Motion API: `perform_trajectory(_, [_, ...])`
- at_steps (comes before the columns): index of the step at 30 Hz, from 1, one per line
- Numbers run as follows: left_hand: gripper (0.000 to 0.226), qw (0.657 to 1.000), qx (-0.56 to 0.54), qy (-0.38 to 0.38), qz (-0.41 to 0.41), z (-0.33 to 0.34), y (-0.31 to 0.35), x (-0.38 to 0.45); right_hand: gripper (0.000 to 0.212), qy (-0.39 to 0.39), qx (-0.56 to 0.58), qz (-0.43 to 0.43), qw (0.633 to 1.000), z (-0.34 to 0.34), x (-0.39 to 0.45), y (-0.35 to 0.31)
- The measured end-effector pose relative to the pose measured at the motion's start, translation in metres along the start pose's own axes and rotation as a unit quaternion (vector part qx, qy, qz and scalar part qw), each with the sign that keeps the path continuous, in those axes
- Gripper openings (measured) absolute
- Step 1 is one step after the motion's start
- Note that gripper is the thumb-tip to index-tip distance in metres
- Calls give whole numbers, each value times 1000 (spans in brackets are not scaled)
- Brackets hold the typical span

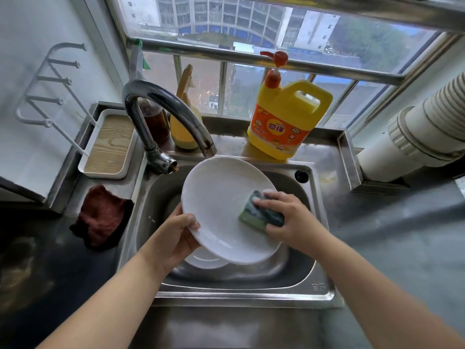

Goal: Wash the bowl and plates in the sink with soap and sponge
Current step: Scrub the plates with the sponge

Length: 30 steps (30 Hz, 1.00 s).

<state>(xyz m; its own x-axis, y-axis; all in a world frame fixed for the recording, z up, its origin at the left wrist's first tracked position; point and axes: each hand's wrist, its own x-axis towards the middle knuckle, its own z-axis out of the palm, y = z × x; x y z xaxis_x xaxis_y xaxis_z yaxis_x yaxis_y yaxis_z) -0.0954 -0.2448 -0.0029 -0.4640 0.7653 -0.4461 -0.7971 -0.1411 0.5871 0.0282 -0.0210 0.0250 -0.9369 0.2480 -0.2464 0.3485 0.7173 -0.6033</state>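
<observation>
Now my left hand point(180, 235) grips the white plate point(221, 205) by its rim, tilted over the sink point(251, 283); my right hand point(286, 217) presses the soapy sponge point(260, 210) on its face. Another dish point(205, 259) lies beneath.

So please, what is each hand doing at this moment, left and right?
Left hand: grips the white plate by its rim, tilted over the sink.
Right hand: holds the sponge against the plate's face.
</observation>
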Motion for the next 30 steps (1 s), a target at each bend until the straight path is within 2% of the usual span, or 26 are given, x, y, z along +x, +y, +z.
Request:
perform_trajectory(4, [76,1000,13,-23,-8,10,0,-2,59,66,-13,37,997,-11,24,-5])
perform_trajectory(9, [62,999,32,-33,-11,18,1,1,58,128,93,24,987,16,44,-48])
perform_trajectory(12, [65,999,24,-21,2,14,5,3,53,100,157,14,982,33,38,-62])
perform_trajectory(16, [73,1000,-1,-11,19,3,10,3,47,13,196,-30,980,41,13,-55])
perform_trajectory(20, [55,1000,-18,-1,22,4,10,-1,44,-51,165,-31,984,21,-6,-31])
perform_trajectory(22, [54,1000,-17,1,19,5,10,-3,44,-29,116,-8,993,6,-7,-17])
perform_trajectory(25, [65,1000,-11,-5,4,6,9,-4,47,50,53,32,997,-8,6,1])
perform_trajectory(27, [73,1000,-14,-7,-3,9,5,-3,50,98,37,56,993,-11,20,0])
perform_trajectory(30, [73,1000,-19,-11,1,14,3,-1,53,135,38,61,988,-3,40,-19])
